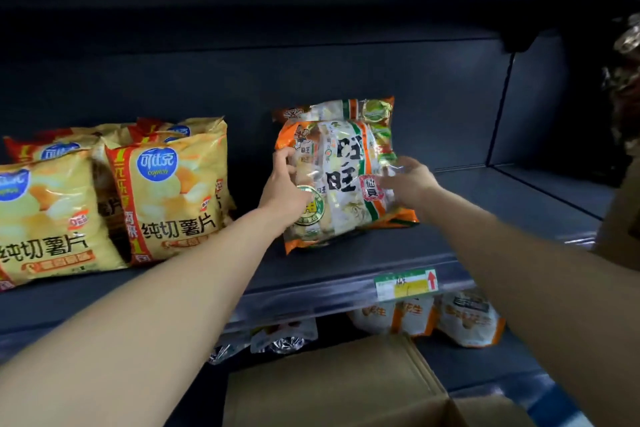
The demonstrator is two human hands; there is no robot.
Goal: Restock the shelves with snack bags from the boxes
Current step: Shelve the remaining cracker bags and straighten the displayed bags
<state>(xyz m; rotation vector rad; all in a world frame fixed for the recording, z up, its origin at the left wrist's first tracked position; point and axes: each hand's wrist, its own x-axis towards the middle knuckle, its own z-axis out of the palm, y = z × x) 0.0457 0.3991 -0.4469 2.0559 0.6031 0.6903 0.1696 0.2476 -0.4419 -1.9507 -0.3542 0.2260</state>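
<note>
nearest the camera, an open cardboard box [346, 388] sits low at the bottom edge, its flap raised, below the shelf [311, 274] being filled. both forearms reach over it. the left hand [285, 191] curls around the left edge of an orange-and-white snack bag [346, 177], fingers wrapped onto its front. the right hand [405, 180] rests on the bag's right side with fingers spread; whether it grips or only steadies, i cannot tell. the bag stands on the shelf, tilted, leaning back against a second bag of the same kind [363, 111] behind it, likely so the label faces out and the row stays upright. to the left, apart from it, yellow chip bags [166, 191] stand in their own group, so each product keeps its lane. a price tag [407, 284] on the shelf's front rail sits just below the orange bag. more pouches [464, 322] lie on the lower shelf.
</note>
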